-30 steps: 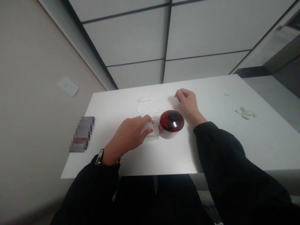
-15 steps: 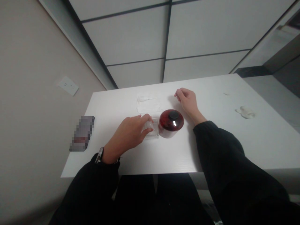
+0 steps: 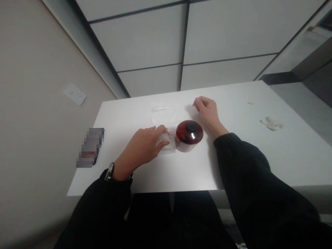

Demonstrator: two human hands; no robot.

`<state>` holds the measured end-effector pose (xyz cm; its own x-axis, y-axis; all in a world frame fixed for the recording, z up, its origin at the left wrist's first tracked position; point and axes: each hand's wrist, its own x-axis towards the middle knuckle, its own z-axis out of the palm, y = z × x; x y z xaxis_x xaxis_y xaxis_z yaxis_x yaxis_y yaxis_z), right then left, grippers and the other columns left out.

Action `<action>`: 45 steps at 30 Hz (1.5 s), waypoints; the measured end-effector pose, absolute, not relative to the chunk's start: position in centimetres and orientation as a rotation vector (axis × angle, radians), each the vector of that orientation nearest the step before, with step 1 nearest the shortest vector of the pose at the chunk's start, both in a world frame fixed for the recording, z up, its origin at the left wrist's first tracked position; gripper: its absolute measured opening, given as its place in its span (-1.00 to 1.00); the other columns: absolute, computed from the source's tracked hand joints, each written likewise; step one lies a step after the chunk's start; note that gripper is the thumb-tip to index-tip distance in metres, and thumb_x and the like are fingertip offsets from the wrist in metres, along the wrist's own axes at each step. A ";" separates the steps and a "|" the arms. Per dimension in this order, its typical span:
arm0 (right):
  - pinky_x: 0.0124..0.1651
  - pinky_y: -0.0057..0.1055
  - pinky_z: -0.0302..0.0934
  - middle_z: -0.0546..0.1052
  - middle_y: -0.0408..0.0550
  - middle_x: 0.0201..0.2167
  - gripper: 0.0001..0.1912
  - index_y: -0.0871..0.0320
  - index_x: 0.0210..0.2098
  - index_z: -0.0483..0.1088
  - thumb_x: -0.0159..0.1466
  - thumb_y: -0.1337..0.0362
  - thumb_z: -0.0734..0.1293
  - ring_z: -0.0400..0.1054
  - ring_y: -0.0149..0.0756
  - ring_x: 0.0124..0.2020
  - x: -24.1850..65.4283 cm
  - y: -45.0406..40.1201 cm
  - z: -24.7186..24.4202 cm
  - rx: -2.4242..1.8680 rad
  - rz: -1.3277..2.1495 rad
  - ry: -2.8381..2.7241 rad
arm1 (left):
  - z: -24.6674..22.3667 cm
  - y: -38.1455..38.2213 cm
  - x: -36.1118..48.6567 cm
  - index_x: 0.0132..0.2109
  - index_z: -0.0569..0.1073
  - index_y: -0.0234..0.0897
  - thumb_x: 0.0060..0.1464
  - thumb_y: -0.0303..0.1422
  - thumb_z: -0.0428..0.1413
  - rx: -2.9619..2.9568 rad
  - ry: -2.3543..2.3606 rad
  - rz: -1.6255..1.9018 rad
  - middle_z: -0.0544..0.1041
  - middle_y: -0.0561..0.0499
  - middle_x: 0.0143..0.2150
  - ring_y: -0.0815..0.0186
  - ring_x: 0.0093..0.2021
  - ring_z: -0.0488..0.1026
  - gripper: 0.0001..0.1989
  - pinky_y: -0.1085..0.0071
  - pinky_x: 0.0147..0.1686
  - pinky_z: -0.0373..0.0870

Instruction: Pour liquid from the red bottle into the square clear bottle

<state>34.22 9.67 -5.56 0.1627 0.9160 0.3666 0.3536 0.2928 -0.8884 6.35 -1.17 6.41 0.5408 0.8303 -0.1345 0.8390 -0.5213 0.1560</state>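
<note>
The left hand (image 3: 141, 147) is curled over a small clear plastic tray (image 3: 167, 142), with the thumb and fingers closed around it in a loose grip. The tray lies on the worktop (image 3: 197, 173), just touching or very near the side of a dark red round jar (image 3: 188, 136) with a black knob on its lid. The tray looks light, thin and slick, so it probably flexes or cracks under hard squeezing and is best taken by its edges. The right hand (image 3: 208, 113) is empty and half open, a little beyond the jar. Farther out lie a flat clear plastic sleeve (image 3: 164, 116) with a slim pipette-like piece, a pixelated object (image 3: 90, 147), and crumpled tissue (image 3: 271, 123).
</note>
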 end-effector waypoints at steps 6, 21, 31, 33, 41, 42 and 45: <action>-0.34 -0.31 0.05 0.25 -0.24 -0.62 -0.64 0.07 -0.49 0.41 0.43 0.14 0.29 0.14 -0.37 -0.53 34.2 9.7 -5.6 -1.258 0.620 -1.405 | 6.4 -1.2 6.3 0.15 0.50 -0.23 0.43 -0.21 0.19 2.567 1.411 -0.048 0.72 -0.14 0.08 -0.08 0.05 0.71 -0.73 0.08 -0.02 0.57; -0.35 -0.31 0.06 0.25 -0.24 -0.63 -0.62 0.07 -0.49 0.41 0.45 0.15 0.29 0.12 -0.37 -0.55 34.2 9.7 -5.6 -1.264 0.610 -1.405 | 6.6 -1.1 6.6 0.17 0.50 -0.26 0.43 -0.20 0.19 2.568 1.428 -0.111 0.71 -0.14 0.10 -0.13 0.06 0.70 -0.69 0.03 -0.02 0.56; -0.34 -0.30 0.08 0.24 -0.24 -0.63 -0.62 0.07 -0.50 0.41 0.46 0.15 0.29 0.12 -0.37 -0.55 34.3 9.9 -5.8 -1.281 0.608 -1.403 | 6.7 -0.9 6.7 0.16 0.50 -0.24 0.43 -0.19 0.19 2.559 1.425 -0.122 0.72 -0.12 0.09 -0.11 0.05 0.70 -0.71 0.06 -0.03 0.55; -0.33 -0.30 0.08 0.24 -0.24 -0.63 -0.61 0.07 -0.49 0.41 0.47 0.14 0.29 0.12 -0.36 -0.54 34.3 9.8 -5.7 -1.282 0.605 -1.405 | 6.6 -0.9 6.6 0.17 0.49 -0.25 0.43 -0.20 0.19 2.561 1.414 -0.118 0.71 -0.13 0.11 -0.12 0.07 0.70 -0.70 0.05 -0.02 0.54; -0.34 -0.30 0.06 0.26 -0.24 -0.62 -0.63 0.07 -0.49 0.41 0.45 0.15 0.29 0.12 -0.37 -0.54 34.3 9.7 -5.6 -1.291 0.603 -1.407 | 6.6 -1.0 6.6 0.15 0.49 -0.23 0.43 -0.17 0.19 2.585 1.444 -0.115 0.73 -0.12 0.08 -0.06 0.01 0.72 -0.70 0.12 -0.07 0.54; -0.34 -0.30 0.06 0.26 -0.24 -0.63 -0.63 0.07 -0.49 0.40 0.45 0.15 0.29 0.12 -0.37 -0.54 34.3 9.7 -5.6 -1.291 0.604 -1.408 | 6.6 -1.0 6.6 0.15 0.49 -0.23 0.43 -0.17 0.19 2.592 1.441 -0.101 0.73 -0.12 0.08 -0.04 0.00 0.72 -0.71 0.14 -0.08 0.53; -0.34 -0.29 0.05 0.26 -0.24 -0.63 -0.63 0.07 -0.49 0.40 0.45 0.14 0.29 0.12 -0.36 -0.54 34.3 9.7 -5.6 -1.288 0.605 -1.412 | 6.5 -1.1 6.5 0.13 0.49 -0.22 0.42 -0.17 0.20 2.602 1.430 -0.058 0.73 -0.11 0.08 0.00 0.00 0.72 -0.72 0.18 -0.09 0.53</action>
